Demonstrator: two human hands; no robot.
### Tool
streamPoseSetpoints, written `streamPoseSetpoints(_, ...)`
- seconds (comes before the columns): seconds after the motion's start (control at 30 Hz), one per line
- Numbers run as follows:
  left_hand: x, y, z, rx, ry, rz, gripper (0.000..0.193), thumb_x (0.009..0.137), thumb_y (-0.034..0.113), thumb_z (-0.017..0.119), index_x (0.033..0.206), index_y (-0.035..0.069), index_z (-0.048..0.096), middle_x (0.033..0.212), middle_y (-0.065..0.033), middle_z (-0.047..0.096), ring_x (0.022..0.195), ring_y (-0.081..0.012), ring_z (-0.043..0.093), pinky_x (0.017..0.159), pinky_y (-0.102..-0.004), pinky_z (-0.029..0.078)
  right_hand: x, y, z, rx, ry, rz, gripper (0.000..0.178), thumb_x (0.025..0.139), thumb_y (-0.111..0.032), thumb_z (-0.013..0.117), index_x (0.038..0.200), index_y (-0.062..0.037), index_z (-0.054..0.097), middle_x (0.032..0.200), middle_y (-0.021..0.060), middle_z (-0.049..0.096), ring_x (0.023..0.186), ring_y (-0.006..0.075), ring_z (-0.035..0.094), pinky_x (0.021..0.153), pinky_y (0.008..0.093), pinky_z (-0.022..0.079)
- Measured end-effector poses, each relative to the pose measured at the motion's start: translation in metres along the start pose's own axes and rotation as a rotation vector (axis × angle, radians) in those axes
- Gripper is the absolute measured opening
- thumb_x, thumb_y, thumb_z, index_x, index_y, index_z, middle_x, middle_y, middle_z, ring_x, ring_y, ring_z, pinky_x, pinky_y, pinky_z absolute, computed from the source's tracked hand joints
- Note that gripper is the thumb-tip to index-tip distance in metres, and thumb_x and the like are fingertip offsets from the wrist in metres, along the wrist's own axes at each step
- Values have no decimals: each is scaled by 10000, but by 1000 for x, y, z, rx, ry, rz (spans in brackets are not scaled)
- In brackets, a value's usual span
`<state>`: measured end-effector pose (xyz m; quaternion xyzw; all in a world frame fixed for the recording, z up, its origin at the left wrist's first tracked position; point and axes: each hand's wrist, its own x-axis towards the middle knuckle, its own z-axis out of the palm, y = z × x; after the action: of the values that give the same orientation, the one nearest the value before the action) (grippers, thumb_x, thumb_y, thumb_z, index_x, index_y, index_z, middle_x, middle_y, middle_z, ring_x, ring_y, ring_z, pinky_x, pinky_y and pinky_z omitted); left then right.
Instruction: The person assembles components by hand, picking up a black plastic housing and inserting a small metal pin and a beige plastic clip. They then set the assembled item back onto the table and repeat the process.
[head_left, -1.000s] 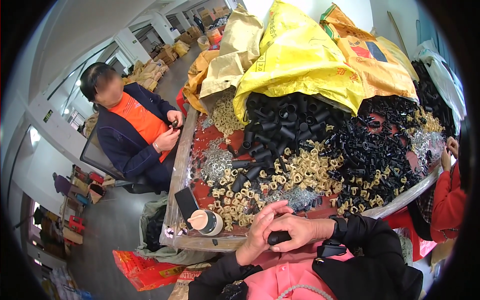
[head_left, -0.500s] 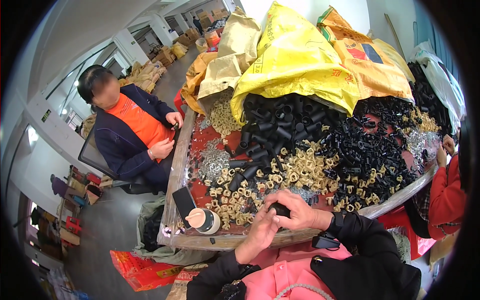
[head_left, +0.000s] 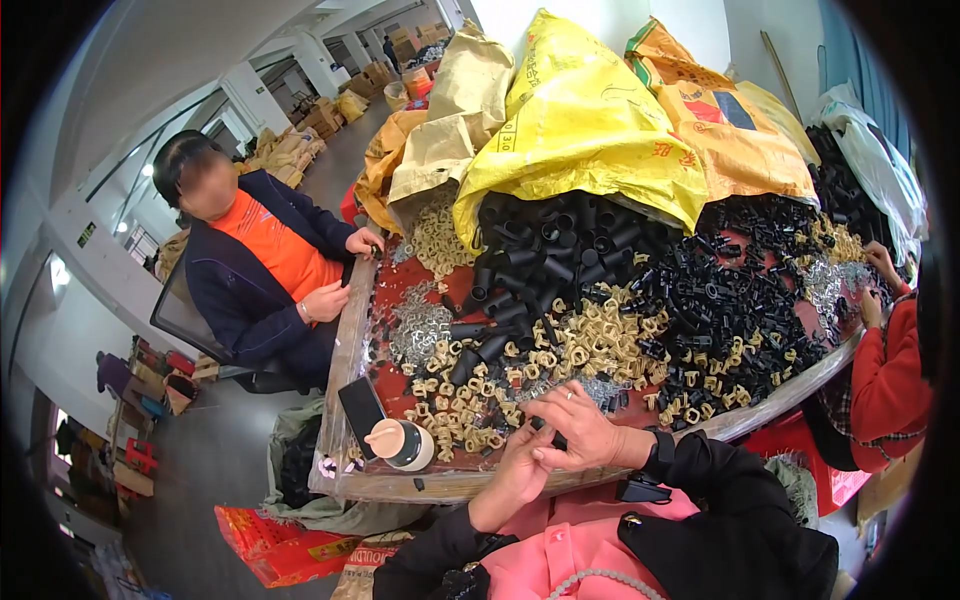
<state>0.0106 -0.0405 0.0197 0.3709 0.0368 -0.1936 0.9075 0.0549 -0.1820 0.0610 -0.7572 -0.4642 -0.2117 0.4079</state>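
My left hand (head_left: 516, 472) is closed around a small black plastic part (head_left: 549, 434), mostly covered by my fingers. Over it bends my right hand (head_left: 584, 428), thumb and fingers against the same part; a ring shows on one finger. Both hands meet above the table's near edge. Just beyond them lie a pile of small silvery metal pieces (head_left: 590, 392) and many beige ring-like clips (head_left: 598, 335). To the right of the clips spreads a heap of small black fittings (head_left: 712, 318).
Left of my hands stand a white jar (head_left: 408, 446) and a dark phone (head_left: 360, 408). Black tubes (head_left: 560, 240) spill from a yellow sack (head_left: 585, 120) at the back. A co-worker in an orange shirt (head_left: 262, 245) sits left; another in a red sleeve (head_left: 885, 375) works at right.
My right hand's fingers have loosened and lifted, and both hands sit slightly lower and closer. The left co-worker's hand has moved toward the table edge; the right co-worker's hands have shifted left.
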Motion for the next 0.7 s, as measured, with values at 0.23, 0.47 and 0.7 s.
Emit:
streamPoseSetpoints(0.23, -5, 4, 15, 34, 51, 35, 290, 809, 124, 564, 1069, 43, 467, 998, 9, 497, 912, -75, 472, 753, -208, 401, -8, 2, 5, -66, -41, -22, 525, 694, -378, 581, 1062, -15, 486, 907, 101, 513, 805, 235, 470, 737, 354, 316)
streamPoseSetpoints(0.47, -10, 7, 19, 103, 73, 71, 314, 791, 61, 569, 1090, 38, 476, 958, -8, 528, 845, -84, 513, 689, -202, 437, -19, 4, 9, 25, 15, 135, 773, 661, -482, 604, 1216, -6, 351, 1013, 135, 476, 904, 275, 462, 795, 369, 309)
streamPoseSetpoints(0.7, -12, 24, 34, 582, 1, 307, 349, 775, 96, 602, 1089, 18, 469, 940, -9, 519, 857, -70, 495, 751, -204, 427, -25, 16, 10, 263, -166, 358, 997, 609, -494, 680, 1303, 6, 166, 1089, 183, 455, 993, 331, 460, 860, 398, 352)
